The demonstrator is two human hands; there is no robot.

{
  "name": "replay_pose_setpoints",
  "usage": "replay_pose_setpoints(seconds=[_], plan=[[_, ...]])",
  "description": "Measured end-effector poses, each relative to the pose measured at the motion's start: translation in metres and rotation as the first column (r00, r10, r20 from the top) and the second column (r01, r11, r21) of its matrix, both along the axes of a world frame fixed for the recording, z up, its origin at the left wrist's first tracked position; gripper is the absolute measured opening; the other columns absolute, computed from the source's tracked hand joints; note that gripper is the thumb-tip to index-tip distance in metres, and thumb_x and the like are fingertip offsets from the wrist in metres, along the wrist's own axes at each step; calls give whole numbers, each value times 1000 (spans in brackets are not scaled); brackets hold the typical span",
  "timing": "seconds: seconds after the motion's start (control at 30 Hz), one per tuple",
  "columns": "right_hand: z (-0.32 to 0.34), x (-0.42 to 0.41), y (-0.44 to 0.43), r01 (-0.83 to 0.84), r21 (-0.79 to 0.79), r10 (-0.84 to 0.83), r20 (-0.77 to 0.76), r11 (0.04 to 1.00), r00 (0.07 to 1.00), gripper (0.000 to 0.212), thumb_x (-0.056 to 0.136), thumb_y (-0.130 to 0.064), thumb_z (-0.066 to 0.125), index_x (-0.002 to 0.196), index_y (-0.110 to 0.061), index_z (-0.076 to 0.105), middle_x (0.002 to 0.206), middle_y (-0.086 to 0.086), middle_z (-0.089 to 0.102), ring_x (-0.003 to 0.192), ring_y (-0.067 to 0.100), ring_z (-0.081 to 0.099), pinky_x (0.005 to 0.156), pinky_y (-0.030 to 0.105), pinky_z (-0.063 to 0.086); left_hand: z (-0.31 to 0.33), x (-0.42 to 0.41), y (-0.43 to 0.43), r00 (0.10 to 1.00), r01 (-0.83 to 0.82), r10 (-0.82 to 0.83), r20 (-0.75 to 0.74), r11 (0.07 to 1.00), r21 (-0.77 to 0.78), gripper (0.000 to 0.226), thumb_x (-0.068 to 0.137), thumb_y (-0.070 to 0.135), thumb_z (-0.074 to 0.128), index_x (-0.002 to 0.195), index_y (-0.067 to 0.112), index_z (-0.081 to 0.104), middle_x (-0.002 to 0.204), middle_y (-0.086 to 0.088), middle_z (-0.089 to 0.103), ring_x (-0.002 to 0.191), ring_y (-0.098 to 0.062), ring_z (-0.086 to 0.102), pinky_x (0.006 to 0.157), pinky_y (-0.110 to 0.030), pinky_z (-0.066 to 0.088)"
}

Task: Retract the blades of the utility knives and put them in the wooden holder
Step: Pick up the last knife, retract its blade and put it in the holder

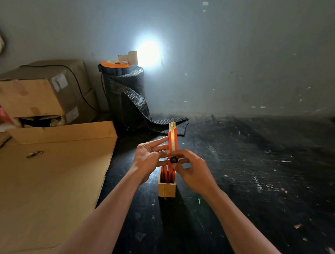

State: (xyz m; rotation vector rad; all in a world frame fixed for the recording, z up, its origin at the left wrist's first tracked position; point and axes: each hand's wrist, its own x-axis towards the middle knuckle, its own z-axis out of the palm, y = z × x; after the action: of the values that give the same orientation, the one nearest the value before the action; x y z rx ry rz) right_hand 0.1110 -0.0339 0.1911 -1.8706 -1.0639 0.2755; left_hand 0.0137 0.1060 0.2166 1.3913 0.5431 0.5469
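An orange utility knife (pixel 172 143) stands upright between my hands, its metal blade sticking out above the body's top end. My left hand (pixel 148 158) grips the knife's body from the left with fingers extended. My right hand (pixel 193 171) pinches the black round knob (pixel 174 160) on its lower part. Directly below stands the wooden holder (pixel 166 188), a small square box on the dark floor, with several orange knives (pixel 165 174) standing inside it.
A flat cardboard sheet (pixel 47 184) covers the floor at left, with cardboard boxes (pixel 38 93) stacked behind it. A black roll of bubble wrap (pixel 125 98) with a lit lamp (pixel 134 56) on top stands against the grey wall. The dark floor stretches right.
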Motion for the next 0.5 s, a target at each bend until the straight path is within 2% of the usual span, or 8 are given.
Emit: replay_pose_setpoints(seconds=[0.07,0.13,0.27,0.37,0.43,0.5], plan=[[-1,2,0,-2,-11,2,-1,1000,1000,29,94,-10,72,119,-24,69,121,-3,70,109,10,67,91,33,61,0,0,0,1000,0,0,5,1000,-3,47,89,-12,68,129,12,69,94,1,83,86,-18,81,64,-32,65],[-1,3,1,15,-10,-16,-11,1000,1000,22,93,-16,74,112,-24,67,115,-5,72,107,9,68,93,36,61,0,1,0,1000,1,-1,8,1000,-8,47,89,-13,68,129,12,69,92,2,83,84,-18,81,62,-31,64],[-4,3,3,55,9,-55,-23,998,998,25,89,-27,77,93,-37,55,95,-16,69,94,0,67,83,23,57,-5,4,1,1000,5,-5,11,1000,-19,48,89,-15,67,129,11,69,97,-2,83,86,-22,81,64,-33,65],[-10,2,5,71,3,-71,5,997,997,23,89,-29,77,86,-34,55,88,-14,67,85,0,66,75,19,52,-11,4,3,1000,0,1,24,1000,-19,47,90,-12,67,130,12,68,98,-2,83,87,-23,81,64,-33,65],[-13,3,8,78,-2,-78,-13,997,997,19,89,-33,76,90,-27,58,91,-12,68,85,0,66,73,18,51,-16,4,6,1000,-3,3,27,1000,-20,47,90,-11,68,132,12,68,103,-5,82,91,-24,81,67,-35,66],[-13,4,11,85,16,-83,-88,996,993,25,90,-37,75,104,-24,58,97,-11,70,87,0,68,72,16,54,-22,5,10,1000,5,-5,16,1000,-28,48,90,-12,68,133,10,67,109,-10,81,95,-27,80,71,-39,66]])
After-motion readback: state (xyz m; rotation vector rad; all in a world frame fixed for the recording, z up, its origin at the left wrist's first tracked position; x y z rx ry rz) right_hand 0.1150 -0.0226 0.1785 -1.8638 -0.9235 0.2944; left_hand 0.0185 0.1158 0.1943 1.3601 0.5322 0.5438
